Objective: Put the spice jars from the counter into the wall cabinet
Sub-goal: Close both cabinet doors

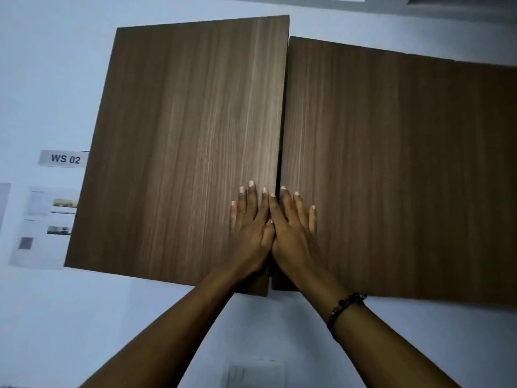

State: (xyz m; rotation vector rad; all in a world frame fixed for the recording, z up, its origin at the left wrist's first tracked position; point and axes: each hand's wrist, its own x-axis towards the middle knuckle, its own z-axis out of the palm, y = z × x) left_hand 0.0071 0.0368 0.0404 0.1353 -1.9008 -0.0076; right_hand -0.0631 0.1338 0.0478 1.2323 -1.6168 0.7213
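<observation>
The wall cabinet fills the view with two dark wood-grain doors, a left door (179,147) and a right door (391,169), meeting at a narrow seam in the middle. The left door stands slightly proud of the right one at the seam. My left hand (250,219) lies flat on the left door's lower inner edge, fingers spread. My right hand (295,222) lies flat on the right door beside it, the two hands touching at the thumbs. Neither hand holds anything. No spice jars or counter are in view.
The white wall surrounds the cabinet. A label reading "WS 02" (65,158) and a printed sheet (44,225) hang on the wall to the left. A pale switch plate (256,373) sits below. A dark bead bracelet (345,308) circles my right wrist.
</observation>
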